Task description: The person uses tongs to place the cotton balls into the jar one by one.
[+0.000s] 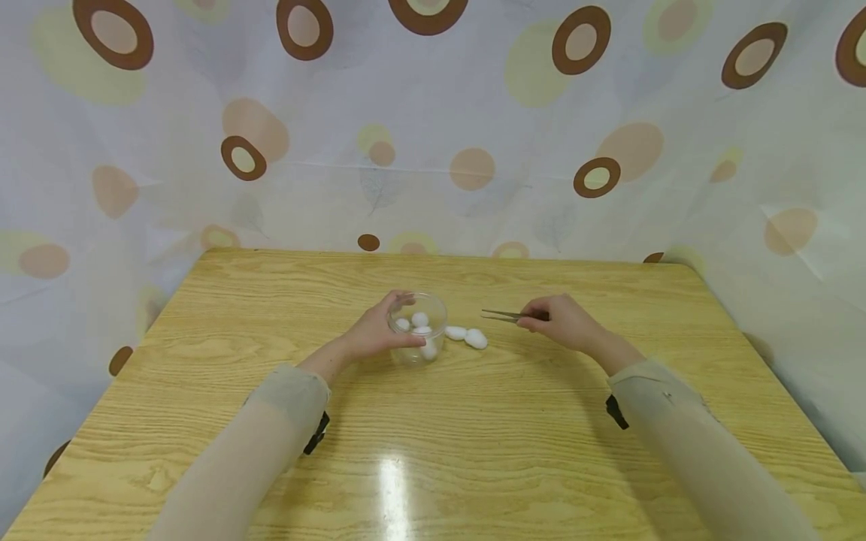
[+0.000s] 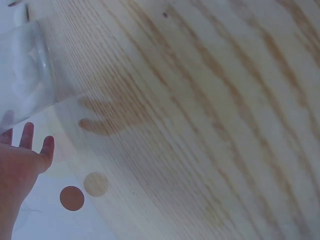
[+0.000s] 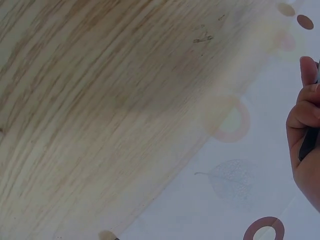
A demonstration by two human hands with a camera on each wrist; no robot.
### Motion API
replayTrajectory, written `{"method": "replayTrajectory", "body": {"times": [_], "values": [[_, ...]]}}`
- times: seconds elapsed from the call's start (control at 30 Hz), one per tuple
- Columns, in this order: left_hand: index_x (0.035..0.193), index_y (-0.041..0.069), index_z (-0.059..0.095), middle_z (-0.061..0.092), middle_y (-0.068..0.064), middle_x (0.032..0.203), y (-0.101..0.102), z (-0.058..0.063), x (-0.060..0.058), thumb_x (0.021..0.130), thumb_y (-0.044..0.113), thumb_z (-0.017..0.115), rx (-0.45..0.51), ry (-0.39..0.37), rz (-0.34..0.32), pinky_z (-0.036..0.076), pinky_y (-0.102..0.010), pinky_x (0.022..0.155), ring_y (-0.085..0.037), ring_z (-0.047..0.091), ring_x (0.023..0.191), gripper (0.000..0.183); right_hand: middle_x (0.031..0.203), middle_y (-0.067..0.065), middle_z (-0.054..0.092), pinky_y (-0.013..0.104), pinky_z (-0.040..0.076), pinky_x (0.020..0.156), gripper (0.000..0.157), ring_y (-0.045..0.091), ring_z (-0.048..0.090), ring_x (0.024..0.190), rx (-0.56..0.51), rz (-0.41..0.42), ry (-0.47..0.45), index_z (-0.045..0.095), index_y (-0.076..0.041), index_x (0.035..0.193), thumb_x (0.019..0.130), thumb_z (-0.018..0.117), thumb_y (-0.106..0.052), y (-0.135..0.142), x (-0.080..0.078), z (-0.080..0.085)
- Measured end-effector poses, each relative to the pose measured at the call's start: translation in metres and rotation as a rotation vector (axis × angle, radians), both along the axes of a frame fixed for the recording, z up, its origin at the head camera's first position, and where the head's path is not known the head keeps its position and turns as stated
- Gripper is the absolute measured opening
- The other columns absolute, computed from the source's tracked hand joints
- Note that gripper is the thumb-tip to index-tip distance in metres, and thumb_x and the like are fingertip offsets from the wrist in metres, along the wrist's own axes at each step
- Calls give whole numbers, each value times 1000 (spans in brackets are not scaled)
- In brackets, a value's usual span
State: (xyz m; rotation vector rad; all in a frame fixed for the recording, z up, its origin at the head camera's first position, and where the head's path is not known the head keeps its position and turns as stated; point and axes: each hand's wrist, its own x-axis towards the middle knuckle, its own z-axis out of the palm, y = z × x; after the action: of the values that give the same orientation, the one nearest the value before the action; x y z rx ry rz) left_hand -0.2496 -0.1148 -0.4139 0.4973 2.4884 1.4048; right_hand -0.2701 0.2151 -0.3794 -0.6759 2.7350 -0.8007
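My left hand (image 1: 370,329) grips a clear round cup (image 1: 410,359), thumb across its near side and fingers around the far side. Several small white balls (image 1: 420,320), cotton-like, lie inside it. Just right of the cup, two more white oval pieces (image 1: 476,339) sit end to end on the table. Further right, my right hand (image 1: 567,323) pinches metal tweezers (image 1: 518,315). Their tips point left, parted, with nothing between them. In the left wrist view, the cup's wall (image 2: 44,60) shows at the left edge; in the right wrist view, the tweezers' dark end (image 3: 308,143) lies against the palm.
The wood-grain table (image 1: 473,443) stretches out on all sides of the hands. Behind it hangs a pale curtain (image 1: 433,98) with brown, peach and yellow ovals, which also runs down both sides. A bright light reflection (image 1: 394,496) shows on the near tabletop.
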Motion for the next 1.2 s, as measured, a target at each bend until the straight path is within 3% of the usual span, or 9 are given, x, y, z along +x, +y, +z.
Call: {"method": "replayTrajectory", "body": {"times": [0.2, 0.43, 0.8, 0.9, 1.03, 1.13, 1.2], "values": [[144, 13, 27, 35, -6, 149, 0, -1, -1, 78, 27, 76, 5, -8, 2, 32, -46, 108, -29, 27, 140, 84, 80, 12, 64, 27, 41, 57, 22, 14, 49, 64, 27, 6, -5, 67, -1, 97, 93, 58, -20, 3, 0, -7], [144, 13, 27, 35, -6, 149, 0, 0, 1, 78, 27, 76, 10, -10, 0, 34, -46, 106, -29, 28, 140, 83, 81, 10, 67, 27, 42, 58, 20, 14, 52, 65, 47, 46, 10, 68, -2, 96, 92, 59, -19, 2, 1, -14], [145, 10, 24, 33, -9, 151, -1, 0, 1, 80, 25, 75, 17, -8, -9, 32, -49, 107, -33, 28, 139, 84, 76, 3, 65, 26, 39, 57, 17, 10, 46, 62, 105, 82, 19, 69, -6, 91, 91, 61, -20, -5, 0, -22], [145, 7, 24, 32, -13, 151, 0, 10, 7, 81, 21, 73, 19, -20, -13, 32, -49, 107, -36, 26, 140, 83, 78, 3, 66, 26, 40, 58, 17, 9, 48, 63, 121, 96, 21, 70, -5, 92, 91, 61, -20, -8, -1, -23], [145, 8, 24, 33, -12, 150, 1, 10, 7, 80, 21, 74, 14, -21, -13, 34, -47, 105, -34, 28, 139, 83, 78, 2, 67, 26, 42, 60, 16, 9, 50, 64, 136, 104, 9, 70, -5, 91, 91, 61, -18, -10, 0, -23], [145, 12, 25, 34, -7, 150, -1, 0, 1, 79, 27, 75, 4, -9, -6, 36, -45, 104, -30, 33, 137, 84, 78, 2, 67, 26, 41, 59, 15, 9, 49, 63, 147, 107, 2, 70, -6, 90, 91, 61, -18, -11, 1, -22], [144, 13, 26, 34, -6, 150, -1, 1, 1, 79, 28, 76, -4, -4, -5, 37, -44, 103, -30, 35, 135, 84, 76, 1, 66, 26, 40, 59, 14, 9, 48, 62, 153, 107, -4, 69, -7, 88, 91, 61, -18, -12, 1, -22]]}}
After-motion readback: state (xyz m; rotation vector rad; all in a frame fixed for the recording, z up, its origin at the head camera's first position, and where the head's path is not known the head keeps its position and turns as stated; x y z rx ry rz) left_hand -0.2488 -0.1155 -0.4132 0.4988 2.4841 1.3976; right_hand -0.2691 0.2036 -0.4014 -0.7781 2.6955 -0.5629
